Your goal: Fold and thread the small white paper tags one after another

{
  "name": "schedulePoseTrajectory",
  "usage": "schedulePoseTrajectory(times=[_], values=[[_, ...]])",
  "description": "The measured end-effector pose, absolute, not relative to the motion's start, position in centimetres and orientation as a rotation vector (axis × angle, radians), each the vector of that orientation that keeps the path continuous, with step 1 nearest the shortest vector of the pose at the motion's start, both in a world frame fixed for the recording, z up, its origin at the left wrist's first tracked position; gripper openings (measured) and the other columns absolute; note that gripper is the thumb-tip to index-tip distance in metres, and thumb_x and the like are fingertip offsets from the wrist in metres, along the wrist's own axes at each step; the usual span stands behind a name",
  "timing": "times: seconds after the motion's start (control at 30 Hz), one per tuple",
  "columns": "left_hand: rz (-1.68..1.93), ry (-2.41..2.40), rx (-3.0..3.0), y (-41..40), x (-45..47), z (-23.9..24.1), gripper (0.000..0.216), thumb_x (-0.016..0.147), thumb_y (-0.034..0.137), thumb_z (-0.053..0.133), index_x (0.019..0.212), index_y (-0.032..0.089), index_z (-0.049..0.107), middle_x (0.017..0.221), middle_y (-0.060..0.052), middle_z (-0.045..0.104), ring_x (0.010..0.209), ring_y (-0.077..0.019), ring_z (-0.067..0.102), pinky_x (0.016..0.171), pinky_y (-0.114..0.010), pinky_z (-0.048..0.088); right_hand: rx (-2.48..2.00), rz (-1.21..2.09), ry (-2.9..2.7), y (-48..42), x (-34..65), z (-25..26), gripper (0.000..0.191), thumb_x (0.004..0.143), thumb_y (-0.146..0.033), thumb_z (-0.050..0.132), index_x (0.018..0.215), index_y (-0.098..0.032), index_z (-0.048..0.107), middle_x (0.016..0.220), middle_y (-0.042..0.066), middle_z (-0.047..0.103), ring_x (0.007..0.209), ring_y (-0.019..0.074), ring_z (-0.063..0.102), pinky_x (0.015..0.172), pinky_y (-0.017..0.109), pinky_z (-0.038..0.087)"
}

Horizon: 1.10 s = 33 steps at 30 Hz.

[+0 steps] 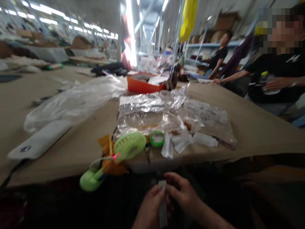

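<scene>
Below the table's front edge, my left hand (150, 205) is closed on a narrow white strip (163, 208), its thumb pressed on the face near the top. My right hand (184, 194) meets the strip from the right, thumb and fingers bent together at its upper edge. Whether the strip is paper or fabric I cannot tell. On the table just ahead lie bundles of similar white strips (167, 147), a green-rimmed tape roll (157, 139) and a light green handheld fan (130, 146) at the edge, on a crumpled orange wrapper (115, 168).
Clear plastic bags (152, 108) cover the table's middle, before an orange box (145, 84). A white elongated device (39, 143) and plastic sheeting (78, 101) lie left. A person (278, 70) is at the right, holding a bottle; another person (218, 55) is farther back.
</scene>
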<state>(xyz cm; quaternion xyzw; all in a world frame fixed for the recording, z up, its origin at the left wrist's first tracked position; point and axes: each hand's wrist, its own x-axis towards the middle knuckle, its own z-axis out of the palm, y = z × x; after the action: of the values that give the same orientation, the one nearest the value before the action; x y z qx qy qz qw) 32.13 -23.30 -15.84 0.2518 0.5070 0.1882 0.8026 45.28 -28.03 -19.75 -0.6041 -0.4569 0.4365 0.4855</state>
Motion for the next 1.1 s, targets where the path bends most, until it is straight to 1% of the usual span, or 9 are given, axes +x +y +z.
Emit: schedulePoseTrajectory(times=[0.03,0.1,0.23,0.37,0.47,0.6,0.7,0.83,1.1], values=[[0.410,0.963,0.577,-23.4,32.0,-16.3,0.019,0.076,0.034,0.069,0.076,0.016,0.063,0.052,0.003,0.053,0.045,-0.0104,0.050,0.043,-0.021,0.037,-1.477,1.048,-1.111,-28.6,45.0,-19.7,0.035,0.087,-0.040,0.056,0.115,-0.020,0.057,0.097,0.004,0.067,0.082,0.0164,0.065,0.075,0.029,0.052],[0.426,0.823,0.593,-23.5,31.6,-16.9,0.019,0.077,0.033,0.066,0.077,0.015,0.062,0.056,0.003,0.055,0.048,-0.0089,0.052,0.046,-0.020,0.038,-1.509,0.977,-1.173,-29.1,45.0,-19.4,0.034,0.087,-0.035,0.055,0.117,-0.021,0.057,0.098,0.004,0.067,0.084,0.0152,0.065,0.078,0.028,0.051],[0.417,0.823,0.604,-23.6,31.2,-16.3,0.019,0.079,0.033,0.061,0.081,0.014,0.061,0.058,0.003,0.055,0.050,-0.0082,0.052,0.048,-0.020,0.040,-1.505,0.936,-1.366,-29.2,45.4,-18.4,0.035,0.089,-0.030,0.052,0.124,-0.022,0.054,0.098,0.004,0.066,0.087,0.0155,0.064,0.081,0.029,0.051],[0.411,0.811,0.625,-23.7,30.9,-16.0,0.017,0.081,0.032,0.059,0.082,0.015,0.061,0.060,0.002,0.055,0.053,-0.0083,0.051,0.050,-0.020,0.040,-1.523,0.959,-1.397,-29.2,45.0,-18.0,0.034,0.090,-0.028,0.050,0.123,-0.023,0.054,0.095,0.004,0.066,0.082,0.0150,0.064,0.076,0.028,0.052],[0.419,0.804,0.644,-23.6,30.8,-16.2,0.019,0.083,0.033,0.057,0.077,0.015,0.060,0.059,0.003,0.053,0.052,-0.0079,0.048,0.050,-0.020,0.038,-1.504,0.999,-1.236,-28.6,44.7,-17.7,0.033,0.087,-0.029,0.055,0.120,-0.023,0.055,0.097,0.003,0.064,0.080,0.0129,0.064,0.074,0.025,0.052],[0.450,0.844,0.707,-23.2,30.8,-16.6,0.024,0.084,0.035,0.055,0.069,0.015,0.057,0.057,0.002,0.054,0.051,-0.0081,0.047,0.051,-0.021,0.036,-1.303,1.293,-0.902,-27.0,44.1,-17.3,0.017,0.083,-0.034,0.061,0.091,-0.019,0.057,0.068,-0.003,0.062,0.050,0.0077,0.059,0.049,0.019,0.049],[0.485,0.866,0.758,-22.9,30.6,-17.1,0.023,0.083,0.034,0.055,0.071,0.015,0.060,0.056,0.002,0.053,0.051,-0.0091,0.047,0.051,-0.022,0.037,-1.225,1.439,-0.819,-25.8,43.7,-17.2,0.021,0.081,-0.037,0.063,0.082,-0.018,0.054,0.050,-0.006,0.057,0.037,0.0078,0.052,0.038,0.018,0.043],[0.551,0.853,0.816,-22.5,30.2,-17.7,0.024,0.084,0.034,0.054,0.070,0.016,0.060,0.056,0.003,0.051,0.052,-0.0095,0.047,0.052,-0.022,0.037,-1.249,1.417,-0.831,-25.0,43.2,-17.4,0.024,0.079,-0.038,0.064,0.079,-0.016,0.055,0.047,-0.005,0.057,0.035,0.0082,0.051,0.036,0.018,0.043],[0.582,0.927,0.892,-21.5,30.2,-17.1,0.026,0.084,0.035,0.054,0.068,0.015,0.060,0.055,0.003,0.050,0.051,-0.0092,0.044,0.051,-0.022,0.035,-1.275,1.337,-0.874,-23.9,42.8,-17.8,0.019,0.081,-0.034,0.063,0.077,-0.016,0.058,0.050,-0.005,0.055,0.038,0.0085,0.051,0.038,0.019,0.042]])
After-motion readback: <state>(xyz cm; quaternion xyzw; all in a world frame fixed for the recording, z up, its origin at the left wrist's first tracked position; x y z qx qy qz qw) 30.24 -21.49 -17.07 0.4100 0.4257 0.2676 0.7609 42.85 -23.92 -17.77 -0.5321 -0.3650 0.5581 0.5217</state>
